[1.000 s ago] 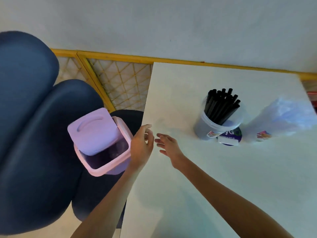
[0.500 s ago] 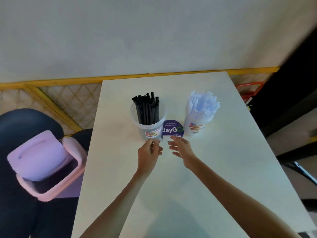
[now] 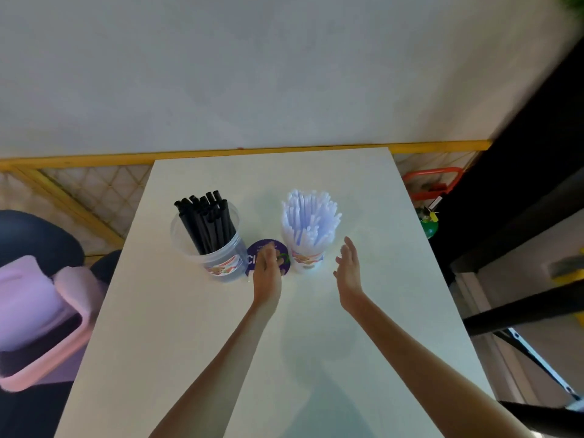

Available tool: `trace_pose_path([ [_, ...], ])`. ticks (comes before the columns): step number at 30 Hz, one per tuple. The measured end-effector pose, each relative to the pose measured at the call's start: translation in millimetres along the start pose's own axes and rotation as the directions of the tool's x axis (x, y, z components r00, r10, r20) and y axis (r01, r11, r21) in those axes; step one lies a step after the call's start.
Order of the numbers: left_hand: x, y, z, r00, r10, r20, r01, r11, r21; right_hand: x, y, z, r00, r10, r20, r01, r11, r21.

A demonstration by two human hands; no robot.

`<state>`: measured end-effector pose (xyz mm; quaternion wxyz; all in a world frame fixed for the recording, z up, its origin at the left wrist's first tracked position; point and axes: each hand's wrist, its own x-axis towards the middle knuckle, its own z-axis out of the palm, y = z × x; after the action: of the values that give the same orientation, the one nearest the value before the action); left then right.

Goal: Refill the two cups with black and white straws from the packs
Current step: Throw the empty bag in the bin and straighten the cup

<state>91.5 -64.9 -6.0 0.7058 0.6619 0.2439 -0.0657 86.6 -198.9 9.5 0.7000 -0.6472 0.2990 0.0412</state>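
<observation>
The white surface (image 3: 221,343) holds a full cup of white straws (image 3: 308,263), the cup of black straws (image 3: 218,263) to its left, and the left hand (image 3: 268,275) and right hand (image 3: 347,273), close together just before, now flank it, empty, fingers (image 3: 348,249) straight, so refilling looks done.

2 straw cups (blk (image 3: 221,263), wht (image 3: 305,263)), 2 hands (L (image 3: 268,275), R (image 3: 347,270)), 1 purple disc (image 3: 254,256), 1 pink bin (image 3: 31,305).
</observation>
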Motion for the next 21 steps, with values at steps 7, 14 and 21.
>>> trace_pose_path([
  [7, 10, 13, 29, 1.0, -0.018, 0.025, 0.023, 0.977, -0.21, 8, -4, 12, 0.985, -0.124, 0.124, 0.117, 0.991, 0.063],
  [14, 20, 22, 45, 0.998, 0.049, 0.025, -0.038, 0.939, -0.342, 24, -8, 25, 0.954, -0.279, 0.107, 0.265, 0.956, 0.125],
  [21, 91, 63, 75, 0.99, 0.131, 0.043, -0.117, 0.962, -0.247, 97, -60, 43, 0.929, -0.331, 0.168, 0.319, 0.943, 0.096],
])
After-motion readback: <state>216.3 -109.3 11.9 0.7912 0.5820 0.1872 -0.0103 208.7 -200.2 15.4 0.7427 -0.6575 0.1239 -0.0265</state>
